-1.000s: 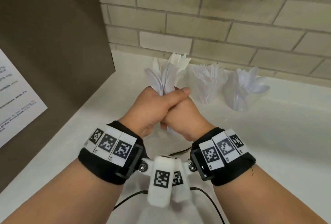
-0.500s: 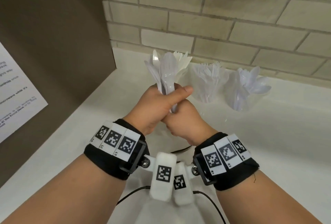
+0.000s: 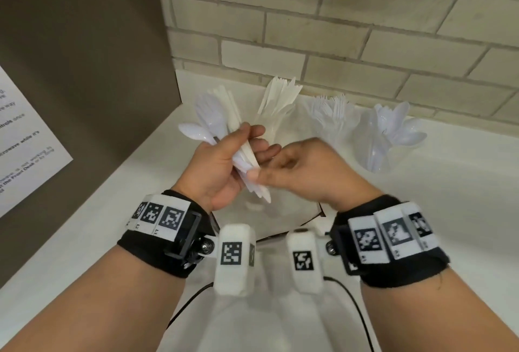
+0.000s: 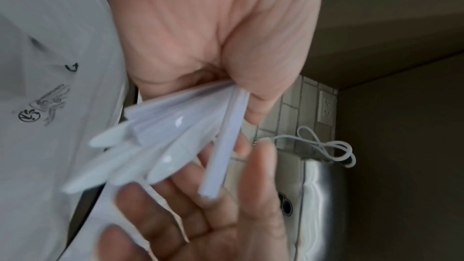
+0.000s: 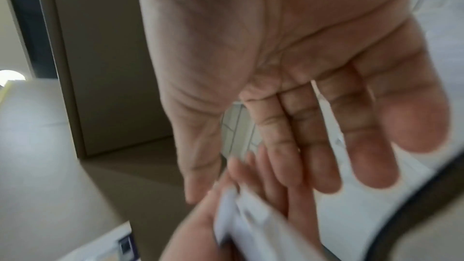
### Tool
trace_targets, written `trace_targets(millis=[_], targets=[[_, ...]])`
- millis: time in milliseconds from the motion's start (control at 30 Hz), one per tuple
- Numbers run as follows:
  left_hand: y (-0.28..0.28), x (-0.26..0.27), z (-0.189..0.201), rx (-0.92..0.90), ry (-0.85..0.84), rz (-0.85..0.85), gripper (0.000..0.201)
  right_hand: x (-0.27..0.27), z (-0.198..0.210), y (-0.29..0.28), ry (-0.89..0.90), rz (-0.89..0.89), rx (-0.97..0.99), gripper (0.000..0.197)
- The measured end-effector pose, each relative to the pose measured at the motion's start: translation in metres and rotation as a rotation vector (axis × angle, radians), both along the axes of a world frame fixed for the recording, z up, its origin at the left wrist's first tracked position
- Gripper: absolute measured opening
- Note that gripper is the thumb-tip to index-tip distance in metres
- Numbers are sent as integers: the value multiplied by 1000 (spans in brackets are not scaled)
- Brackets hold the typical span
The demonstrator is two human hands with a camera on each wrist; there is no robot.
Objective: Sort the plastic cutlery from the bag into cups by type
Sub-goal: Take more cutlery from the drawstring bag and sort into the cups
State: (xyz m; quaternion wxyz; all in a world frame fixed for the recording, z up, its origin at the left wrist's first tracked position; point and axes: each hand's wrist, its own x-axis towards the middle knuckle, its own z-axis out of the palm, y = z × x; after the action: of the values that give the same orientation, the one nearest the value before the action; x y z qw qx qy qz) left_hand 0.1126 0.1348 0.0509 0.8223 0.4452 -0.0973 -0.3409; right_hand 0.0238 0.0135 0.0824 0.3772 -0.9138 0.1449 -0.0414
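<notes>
My left hand [image 3: 252,140] grips a fanned bundle of white plastic cutlery [image 3: 222,129], spoons and knives mixed, held above the counter. In the left wrist view the bundle's handles [image 4: 175,136] spread out from the left hand's palm. My right hand [image 3: 268,167] sits just right of it with relaxed fingers, its thumb touching the handle ends; the right wrist view shows its fingers [image 5: 314,136] straight and holding nothing. Three clear cups stand along the back wall: a knife cup [image 3: 276,118], a fork cup [image 3: 331,121] and a spoon cup [image 3: 376,152].
A brown panel with a paper notice [image 3: 28,140] closes off the left side. The brick wall [image 3: 337,28] runs behind the cups. The white counter [image 3: 449,211] stretches to the right. A black cable [image 3: 351,295] hangs near my wrists.
Both hands clasped the bundle together before. The right hand has let go and moved right with fingers relaxed, while the left hand keeps the bundle and tilts it leftward.
</notes>
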Motion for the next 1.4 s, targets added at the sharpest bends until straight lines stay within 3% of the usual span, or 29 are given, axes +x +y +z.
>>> trace_targets(millis=[67, 167, 267, 400, 667, 1067, 1233, 1333, 1400], targets=[[4, 2, -4, 4, -21, -45, 33, 2, 10, -10, -142, -105, 98, 44], [3, 0, -7, -1, -28, -175, 44, 10, 14, -16, -309, -244, 209, 38], [0, -3, -7, -2, -19, -267, 42, 16, 12, -13, -261, -239, 213, 26], [-3, -4, -8, 43, -68, -312, 22, 19, 1, -9, -214, -247, 234, 27], [-5, -8, -8, 207, -122, -271, 17, 14, -3, 0, -207, -237, 453, 27], [-5, -5, -11, 178, -43, -255, 23, 20, -12, -1, -283, -340, 441, 22], [-3, -3, -14, 188, 10, -247, 26, 18, -6, -6, -379, -425, 620, 16], [-2, -1, -13, 215, -18, -266, 29, 17, 0, -7, -500, -494, 834, 13], [-1, 0, -14, 225, -35, -277, 32, 15, 4, -8, -481, -492, 869, 15]])
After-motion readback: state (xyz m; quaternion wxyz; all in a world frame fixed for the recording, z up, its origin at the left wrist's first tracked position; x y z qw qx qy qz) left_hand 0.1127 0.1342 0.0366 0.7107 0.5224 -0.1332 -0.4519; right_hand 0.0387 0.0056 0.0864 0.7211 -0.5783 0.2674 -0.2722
